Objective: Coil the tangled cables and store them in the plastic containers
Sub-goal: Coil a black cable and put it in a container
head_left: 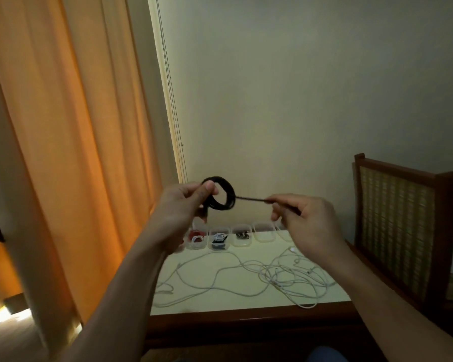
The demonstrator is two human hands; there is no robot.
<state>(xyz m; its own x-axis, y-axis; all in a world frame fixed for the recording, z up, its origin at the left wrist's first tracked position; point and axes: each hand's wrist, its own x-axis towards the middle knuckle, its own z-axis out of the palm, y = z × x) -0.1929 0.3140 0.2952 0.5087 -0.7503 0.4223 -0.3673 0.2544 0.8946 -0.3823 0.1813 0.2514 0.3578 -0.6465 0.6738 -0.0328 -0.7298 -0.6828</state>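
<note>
Several containers (264,232), white cables (275,276) on table (220,301); orange curtain (63,126) left

A home room, likely a bedroom: orange curtains (63,126), a wooden desk (246,313), a cane-backed chair (395,226).

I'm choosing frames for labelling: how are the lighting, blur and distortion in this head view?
Head view: dim, warm light glows through the orange curtain; the left hand, right hand and the black cable they hold look soft with blur; the plastic containers are murky; the white cables are readable on the table; wide-angle slants the curtain edge.
</note>
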